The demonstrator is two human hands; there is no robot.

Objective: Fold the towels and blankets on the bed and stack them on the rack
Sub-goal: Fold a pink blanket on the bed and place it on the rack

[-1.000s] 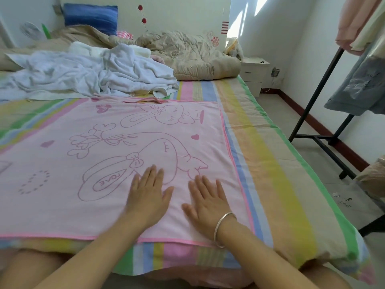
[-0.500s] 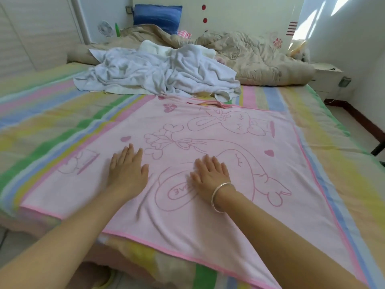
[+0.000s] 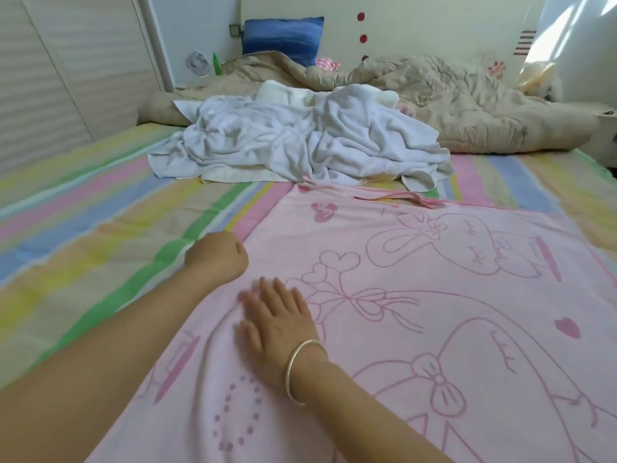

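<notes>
A pink towel (image 3: 434, 312) with a rabbit drawing lies spread flat on the striped bed (image 3: 100, 235). My left hand (image 3: 217, 257) is at the towel's left edge, fingers curled round that edge. My right hand (image 3: 277, 315), with a silver bangle on the wrist, presses flat on the towel just right of it, fingers straight. A crumpled heap of white towels (image 3: 293, 142) lies farther up the bed, beyond the pink towel's far edge. The rack is out of view.
A beige quilt (image 3: 450, 95) is bunched at the head of the bed, with a blue pillow (image 3: 282, 36) against the headboard. A wardrobe with slatted doors (image 3: 50, 78) stands along the left. A small fan (image 3: 197, 63) sits in the far corner.
My view has swung left. Both hands have slid left across the pink towel; the left hand went from lying flat to gripping the towel's left edge, the right stays flat.
</notes>
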